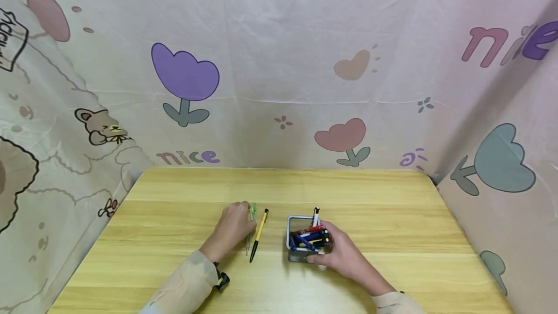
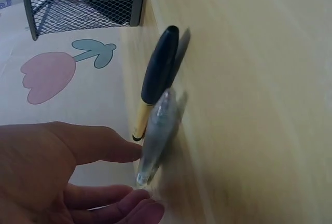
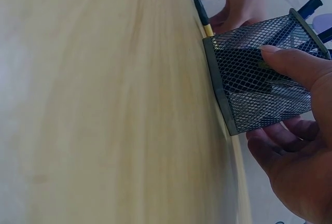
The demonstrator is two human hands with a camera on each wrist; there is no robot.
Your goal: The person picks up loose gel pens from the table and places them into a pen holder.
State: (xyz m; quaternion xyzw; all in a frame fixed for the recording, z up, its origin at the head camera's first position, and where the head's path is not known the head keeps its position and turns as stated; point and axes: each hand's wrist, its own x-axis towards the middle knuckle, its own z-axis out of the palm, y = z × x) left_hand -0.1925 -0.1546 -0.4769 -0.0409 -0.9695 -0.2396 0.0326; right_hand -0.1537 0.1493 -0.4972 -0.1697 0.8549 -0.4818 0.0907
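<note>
A clear pen with a green clip (image 1: 254, 209) lies on the table beside a yellow-and-black pen (image 1: 259, 234). My left hand (image 1: 234, 225) is at the clear pen. In the left wrist view, the thumb meets the side of the clear pen (image 2: 157, 130), and the other fingers are bent below it with a gap to the thumb. My right hand (image 1: 344, 253) grips the near right side of a mesh pen holder (image 1: 298, 257). The right wrist view has the thumb across the mesh of the holder (image 3: 244, 73) and fingers underneath in that view.
Several pens and markers (image 1: 310, 238) lean inside the holder, one white pen (image 1: 316, 216) sticking up. The wooden table (image 1: 370, 188) ends at a patterned cloth (image 1: 270, 62) behind and at the sides. A dark strap (image 1: 221, 277) sits on the left wrist.
</note>
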